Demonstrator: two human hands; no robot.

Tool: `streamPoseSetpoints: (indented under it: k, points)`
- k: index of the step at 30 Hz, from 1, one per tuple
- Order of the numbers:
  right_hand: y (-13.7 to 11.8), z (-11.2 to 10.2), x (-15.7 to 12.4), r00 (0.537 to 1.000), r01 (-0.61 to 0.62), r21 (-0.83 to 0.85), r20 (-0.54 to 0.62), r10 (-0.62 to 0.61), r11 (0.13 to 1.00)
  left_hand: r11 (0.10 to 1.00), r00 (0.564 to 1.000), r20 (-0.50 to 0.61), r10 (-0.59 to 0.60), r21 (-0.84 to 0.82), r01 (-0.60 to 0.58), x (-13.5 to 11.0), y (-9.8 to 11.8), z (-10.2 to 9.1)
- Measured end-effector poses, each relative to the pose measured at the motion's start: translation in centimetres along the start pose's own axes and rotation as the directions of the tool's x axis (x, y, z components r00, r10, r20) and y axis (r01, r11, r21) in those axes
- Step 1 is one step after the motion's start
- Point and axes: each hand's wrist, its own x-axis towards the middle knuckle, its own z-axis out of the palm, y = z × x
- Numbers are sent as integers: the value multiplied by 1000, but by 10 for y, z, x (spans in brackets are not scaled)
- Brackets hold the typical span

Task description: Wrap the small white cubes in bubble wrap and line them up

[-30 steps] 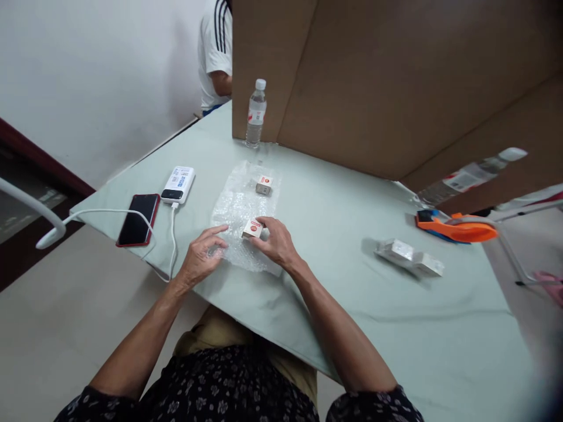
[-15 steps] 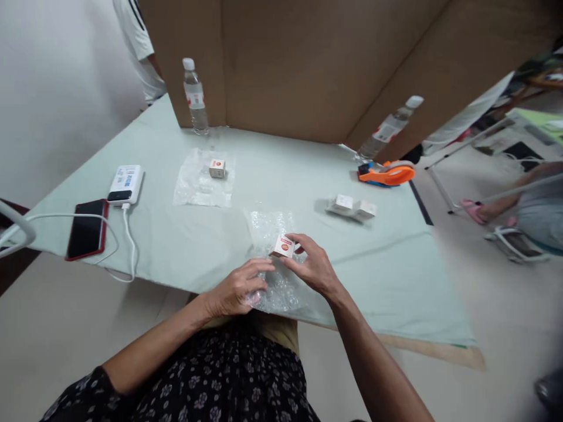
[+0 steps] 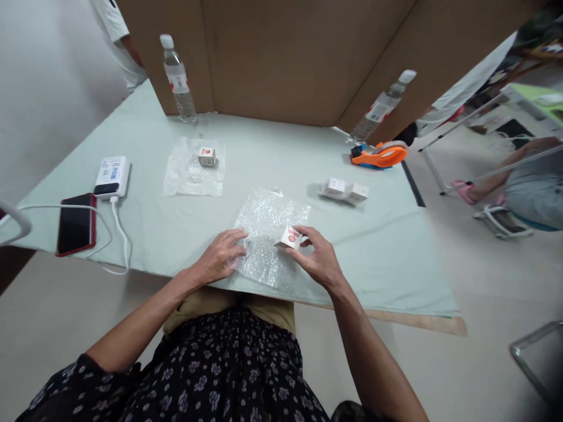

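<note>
The right hand pinches a small box at its fingertips, over a bubble wrap sheet at the desk's near edge. The left hand lies flat, fingers spread, pinning the sheet. At 10 o'clock a second box sits on plastic. At 1 o'clock lie wrapped boxes, with a tape dispenser beyond. A cardboard wall closes 12 o'clock, and bare desk lies between.

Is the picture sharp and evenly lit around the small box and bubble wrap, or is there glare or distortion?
Head view: soft, even light, faint shadows; the small box in the right hand is sharp; the bubble wrap under the left hand glints slightly; the table edges splay, a wide-angle distortion.
</note>
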Motion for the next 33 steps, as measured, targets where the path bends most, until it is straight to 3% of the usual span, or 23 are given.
streamPoseSetpoints:
  k: [9,14,16,18,20,22,24,25,28,30,31,33]
  points:
    - [3,45,17,991,57,-63,122,-49,996,997,998,-50,-39,68,43,-5,10,15]
    - [12,38,12,973,144,-109,199,-120,984,996,997,-68,-41,80,47,-9,20,19]
    - [20,28,7,980,153,-149,152,-130,977,995,996,-68,-50,86,56,-9,24,18]
    - [32,17,0,996,91,-230,33,-86,969,994,996,-67,-55,88,61,-9,26,19]
    - [51,3,-9,996,-44,-362,-88,13,931,994,996,-66,-53,88,59,-9,27,19]
    - [72,-14,-24,975,-211,-510,-170,143,834,994,996,-67,-52,89,57,-8,28,18]
    - [93,-38,-47,928,-373,-614,-249,278,696,994,997,-64,-52,88,57,-8,29,18]
    - [103,-52,-62,882,-470,-634,-316,349,614,995,997,-64,-52,84,57,-9,29,18]
    - [126,-98,-114,673,-731,-580,-528,518,359,995,996,-69,-61,69,66,-10,30,18]
    - [136,-127,-149,543,-830,-498,-616,571,253,995,994,-75,-73,59,77,-11,30,19]
    - [140,-139,-163,519,-846,-474,-627,582,244,995,994,-76,-75,53,79,-11,29,20]
    - [143,-155,-181,532,-845,-467,-687,495,260,996,995,-73,-75,38,77,-11,29,20]
